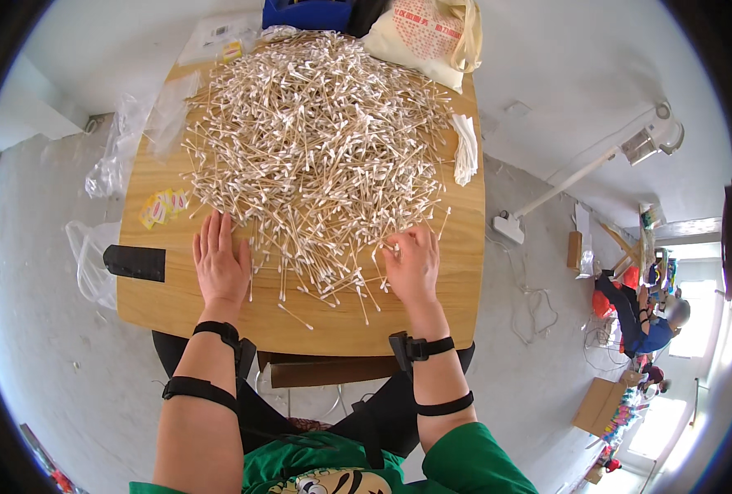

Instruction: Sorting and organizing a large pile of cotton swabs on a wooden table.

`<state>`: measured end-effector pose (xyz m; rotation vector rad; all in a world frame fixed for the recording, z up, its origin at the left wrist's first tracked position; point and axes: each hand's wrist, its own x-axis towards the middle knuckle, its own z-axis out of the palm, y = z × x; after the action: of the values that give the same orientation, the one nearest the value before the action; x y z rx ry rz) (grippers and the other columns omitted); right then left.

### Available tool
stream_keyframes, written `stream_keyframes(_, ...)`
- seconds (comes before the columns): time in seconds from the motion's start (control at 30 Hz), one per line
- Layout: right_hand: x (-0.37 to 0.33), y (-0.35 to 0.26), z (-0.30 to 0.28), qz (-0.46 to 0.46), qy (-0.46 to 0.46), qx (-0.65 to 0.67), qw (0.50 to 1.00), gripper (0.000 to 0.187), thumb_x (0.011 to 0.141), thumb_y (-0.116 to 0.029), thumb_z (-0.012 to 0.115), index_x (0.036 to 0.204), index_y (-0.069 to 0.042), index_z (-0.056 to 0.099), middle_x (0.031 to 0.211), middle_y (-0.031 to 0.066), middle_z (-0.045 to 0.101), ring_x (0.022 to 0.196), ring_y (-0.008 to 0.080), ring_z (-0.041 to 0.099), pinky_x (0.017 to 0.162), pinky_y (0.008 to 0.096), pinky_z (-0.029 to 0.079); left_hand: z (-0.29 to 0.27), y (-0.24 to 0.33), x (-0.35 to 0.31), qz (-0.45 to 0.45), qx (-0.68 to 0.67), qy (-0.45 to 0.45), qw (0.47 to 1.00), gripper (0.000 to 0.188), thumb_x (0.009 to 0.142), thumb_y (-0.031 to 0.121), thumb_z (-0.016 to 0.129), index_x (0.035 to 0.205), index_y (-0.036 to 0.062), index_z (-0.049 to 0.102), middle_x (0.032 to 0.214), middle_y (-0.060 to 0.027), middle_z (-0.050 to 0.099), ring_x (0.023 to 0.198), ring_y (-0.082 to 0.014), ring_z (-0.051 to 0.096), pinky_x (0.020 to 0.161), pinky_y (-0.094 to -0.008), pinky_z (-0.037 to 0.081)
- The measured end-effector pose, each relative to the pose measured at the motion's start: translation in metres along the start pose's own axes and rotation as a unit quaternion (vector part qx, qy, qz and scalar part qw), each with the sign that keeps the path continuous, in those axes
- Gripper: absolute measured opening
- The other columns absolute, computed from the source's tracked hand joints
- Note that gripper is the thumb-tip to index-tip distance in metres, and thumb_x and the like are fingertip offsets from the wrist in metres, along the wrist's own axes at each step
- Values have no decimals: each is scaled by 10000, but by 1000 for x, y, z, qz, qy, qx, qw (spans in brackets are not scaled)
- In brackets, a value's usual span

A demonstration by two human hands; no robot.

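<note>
A large heap of cotton swabs (325, 140), with pale wooden sticks and white tips, covers much of the wooden table (456, 288). My left hand (222, 263) lies flat, fingers stretched forward, at the heap's near left edge. At the near right edge, my right hand (414, 262) has its fingers curled down onto a few swabs; its fingertips are partly hidden, and a swab sticks up beside them. Several stray swabs lie between the two hands, nearer to me.
Small yellow-and-white packets (163, 207) and a black strap-like piece (135, 263) lie left. Clear plastic bags (127, 148) hang over the left edge. A white bundle (465, 150) lies right; a cream cloth bag (419, 37) and blue container (307, 14) stand behind. Another person (650, 329) sits far right.
</note>
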<state>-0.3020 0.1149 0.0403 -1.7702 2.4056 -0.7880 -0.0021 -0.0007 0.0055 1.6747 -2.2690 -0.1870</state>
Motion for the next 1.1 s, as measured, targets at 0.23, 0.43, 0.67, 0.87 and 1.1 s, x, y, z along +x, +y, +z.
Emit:
stream_keyframes(0.23,5,-6,4,0,29,-7,1000,124,702,-73,767,776,-89,670,960,59,567,968,295,530,855,416,436,3,-1,0,-1,4,-1,1000,533,936,273,537,1420,84,418,1476,-106,418,1388,-272,347,1163,-442,231)
stream_keyframes(0.43,4,-15,-9,44,41,68,996,88,742,-70,756,775,-70,673,876,40,585,904,256,557,821,382,456,2,-2,-1,-6,5,-5,1000,539,934,279,533,1425,90,415,1481,-102,412,1392,-265,341,1163,-438,228)
stream_keyframes(0.67,-4,-44,-4,289,-134,405,857,131,903,-91,669,987,6,691,865,42,683,668,93,622,574,223,490,1,-3,-1,-6,3,-7,1000,540,937,284,531,1428,93,412,1482,-100,411,1393,-259,339,1165,-437,225)
stream_keyframes(0.87,-16,-50,8,343,-162,586,716,280,965,9,500,1236,61,550,1071,151,653,920,223,675,789,295,567,3,-1,0,-4,-1,-1,1000,538,935,283,537,1427,100,416,1476,-100,420,1393,-264,340,1162,-449,226)
stream_keyframes(1.1,-23,-54,4,314,-149,716,606,414,913,120,450,1319,47,472,1241,189,573,1186,309,565,1038,401,468,0,0,0,-12,-2,-5,1000,543,934,284,536,1431,105,411,1478,-101,420,1392,-267,341,1163,-450,224)
